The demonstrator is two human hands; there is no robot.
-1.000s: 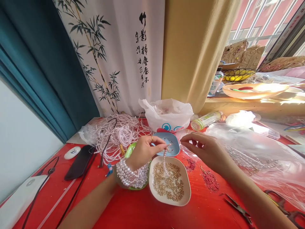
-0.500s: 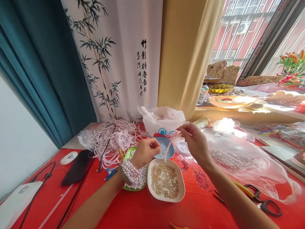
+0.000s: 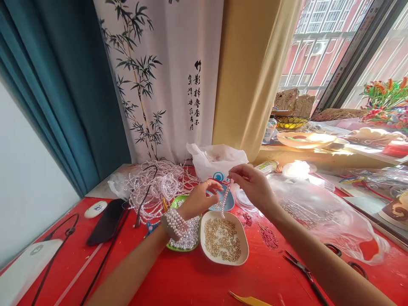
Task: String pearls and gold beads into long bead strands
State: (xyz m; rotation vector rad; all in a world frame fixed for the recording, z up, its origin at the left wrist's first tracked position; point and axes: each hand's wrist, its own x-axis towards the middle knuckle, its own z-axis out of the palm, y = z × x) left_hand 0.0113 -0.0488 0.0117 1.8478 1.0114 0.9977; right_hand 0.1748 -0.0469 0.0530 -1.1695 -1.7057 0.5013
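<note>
My right hand (image 3: 251,187) pinches the top of a short strand of pearl beads (image 3: 225,198) that hangs down over a white dish of gold beads (image 3: 225,243). My left hand (image 3: 200,197) is closed in a pinch just left of the strand, above a blue dish (image 3: 227,203); the thread it may hold is too fine to see. Pearl bracelets (image 3: 174,221) wrap my left wrist. A green dish (image 3: 183,246) of pearls lies under that wrist.
A heap of pearl strands (image 3: 156,185) and a white plastic bag (image 3: 216,160) lie at the back of the red table (image 3: 191,284). A black phone (image 3: 106,221) and cables lie left. Clear plastic bags (image 3: 321,208), pliers (image 3: 302,272) and scissors (image 3: 357,265) lie right.
My right hand has risen from beside the dishes and drawn the pearl strand up above the white dish. The left hand stays pinched near the blue dish. The camera tilted up.
</note>
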